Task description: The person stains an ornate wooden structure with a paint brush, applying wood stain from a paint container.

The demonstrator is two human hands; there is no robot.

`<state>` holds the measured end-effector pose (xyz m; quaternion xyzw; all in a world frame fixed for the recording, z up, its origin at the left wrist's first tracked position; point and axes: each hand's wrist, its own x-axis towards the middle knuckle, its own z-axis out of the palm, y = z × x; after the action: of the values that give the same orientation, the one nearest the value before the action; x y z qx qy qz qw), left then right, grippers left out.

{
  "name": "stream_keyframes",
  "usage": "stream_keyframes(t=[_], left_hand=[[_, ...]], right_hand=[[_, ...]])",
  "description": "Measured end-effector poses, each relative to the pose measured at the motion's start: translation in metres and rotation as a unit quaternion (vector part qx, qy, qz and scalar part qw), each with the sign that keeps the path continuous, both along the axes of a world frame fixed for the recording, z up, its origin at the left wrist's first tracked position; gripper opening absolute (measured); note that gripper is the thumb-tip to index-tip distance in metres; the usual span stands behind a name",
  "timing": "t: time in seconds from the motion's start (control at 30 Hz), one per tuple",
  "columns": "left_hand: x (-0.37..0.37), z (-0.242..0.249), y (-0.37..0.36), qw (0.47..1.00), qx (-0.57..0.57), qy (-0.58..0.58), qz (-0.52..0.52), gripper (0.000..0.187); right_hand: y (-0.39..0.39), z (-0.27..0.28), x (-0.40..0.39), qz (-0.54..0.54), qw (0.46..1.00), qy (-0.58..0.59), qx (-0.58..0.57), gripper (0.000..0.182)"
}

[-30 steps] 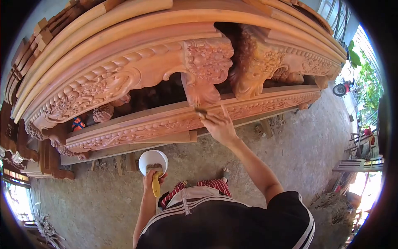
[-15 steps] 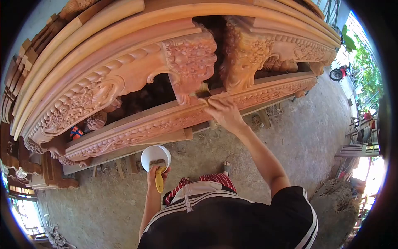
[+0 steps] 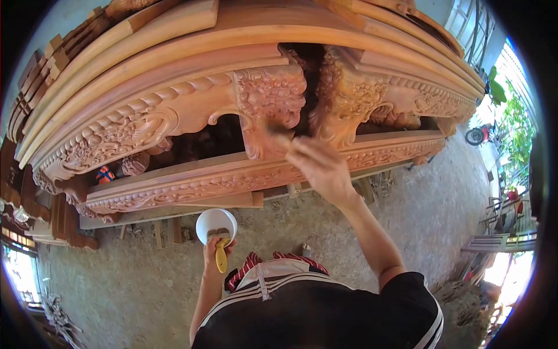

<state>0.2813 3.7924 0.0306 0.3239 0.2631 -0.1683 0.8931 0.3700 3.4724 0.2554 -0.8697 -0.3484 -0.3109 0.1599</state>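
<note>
My right hand point(image 3: 325, 171) is closed around a paintbrush point(image 3: 281, 138), its bristles blurred by motion. The brush tip is at the lower part of a carved wooden leg point(image 3: 268, 96) with floral relief, reddish in colour. To the right of it a second carved leg point(image 3: 353, 87) looks yellower and glossy. Lower down, my left hand point(image 3: 211, 251) grips a white plastic tub point(image 3: 211, 218) whose mouth tilts toward the carved wood. A yellow-handled brush point(image 3: 221, 260) is held against the tub by the same hand, its bristles inside the rim.
A long carved rail point(image 3: 192, 187) runs below the legs, resting on wooden supports above the concrete floor point(image 3: 279, 227). Curved wooden beams point(image 3: 145, 58) are stacked above. Farther right are a motorbike wheel point(image 3: 475, 136) and a slatted bench point(image 3: 500, 243).
My right hand and its brush have shifted, with the bristles now farther left, against the leg's lower carving. The camera view has tilted slightly; my left hand still holds the tub.
</note>
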Motion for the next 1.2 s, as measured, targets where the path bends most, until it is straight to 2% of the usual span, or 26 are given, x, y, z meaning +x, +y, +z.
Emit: stream_keyframes(t=[0.07,0.13,0.2,0.27,0.33,0.37,0.4,0.47,0.5,0.53,0.57,0.63,0.67,0.73,0.8,0.9,0.93,1.0,1.03,1.17,1.2], left_hand=[[-0.002,0.003,-0.006,1.000,-0.023,0.011,-0.001,0.025],[-0.003,0.013,-0.019,0.998,-0.029,0.040,0.040,0.025],[-0.007,0.012,-0.022,0.999,-0.035,-0.005,0.030,0.026],[-0.004,0.019,-0.028,0.999,-0.028,0.000,0.017,0.024],[-0.007,0.024,-0.032,1.000,-0.020,-0.012,0.014,0.024],[-0.008,0.019,-0.030,0.999,-0.024,0.019,0.022,0.023],[-0.007,0.015,-0.027,0.998,-0.027,0.048,0.027,0.023],[-0.008,0.014,-0.029,0.998,-0.036,0.057,0.012,0.022],[-0.008,0.017,-0.033,0.998,-0.023,0.045,0.034,0.020],[-0.008,0.021,-0.035,0.998,-0.011,0.033,0.055,0.018],[-0.010,0.024,-0.035,0.999,0.000,0.012,0.048,0.018],[-0.006,0.018,-0.033,0.998,-0.004,0.038,0.050,0.020],[-0.007,0.013,-0.032,0.996,-0.009,0.064,0.057,0.023],[-0.006,0.011,-0.036,0.998,-0.027,0.040,0.042,0.023],[0.002,0.022,-0.042,0.998,-0.028,0.061,0.015,0.022],[0.011,0.023,-0.049,0.999,-0.026,0.037,0.011,0.022],[0.010,0.026,-0.053,0.999,-0.026,0.038,0.025,0.024],[0.016,0.031,-0.063,0.998,-0.043,0.036,0.008,0.022],[0.018,0.033,-0.068,0.998,-0.040,0.049,0.003,0.021],[0.023,0.034,-0.075,0.998,-0.043,0.026,-0.038,0.020],[0.020,0.034,-0.076,0.998,-0.041,0.035,-0.039,0.020]], right_hand=[[0.000,0.016,0.001,-0.125,0.976,-0.159,0.079,0.019],[-0.005,-0.015,0.011,-0.121,0.978,-0.155,0.075,0.018],[-0.008,-0.027,0.000,-0.079,0.997,0.002,0.002,0.018],[-0.011,-0.027,0.003,-0.080,0.996,-0.002,0.027,0.018],[-0.010,-0.006,-0.004,-0.140,0.978,-0.117,0.105,0.017],[-0.011,0.000,-0.003,-0.153,0.973,-0.142,0.099,0.018],[-0.015,-0.011,-0.001,-0.159,0.973,-0.137,0.100,0.018],[-0.023,-0.037,0.009,-0.084,0.996,-0.029,0.015,0.020],[-0.021,-0.033,0.001,-0.078,0.997,-0.002,0.014,0.018],[-0.020,-0.029,0.000,-0.084,0.996,-0.006,0.018,0.018],[-0.019,-0.023,-0.002,-0.107,0.990,-0.056,0.069,0.017],[-0.020,-0.010,-0.008,-0.149,0.973,-0.115,0.133,0.014],[-0.023,-0.018,-0.007,-0.161,0.972,-0.109,0.134,0.014],[-0.033,-0.045,0.002,-0.123,0.992,-0.009,-0.016,0.016],[-0.045,-0.059,-0.005,-0.127,0.992,0.015,-0.008,0.017],[-0.060,-0.046,-0.008,-0.227,0.965,-0.090,0.095,0.014],[-0.068,-0.046,-0.005,-0.231,0.965,-0.082,0.095,0.014],[-0.090,-0.048,-0.004,-0.311,0.947,-0.075,0.035,0.011],[-0.097,-0.061,-0.002,-0.297,0.955,0.005,0.002,0.014],[-0.107,-0.063,-0.011,-0.236,0.971,0.029,0.039,0.016],[-0.110,-0.050,-0.011,-0.265,0.962,-0.036,0.054,0.016]])
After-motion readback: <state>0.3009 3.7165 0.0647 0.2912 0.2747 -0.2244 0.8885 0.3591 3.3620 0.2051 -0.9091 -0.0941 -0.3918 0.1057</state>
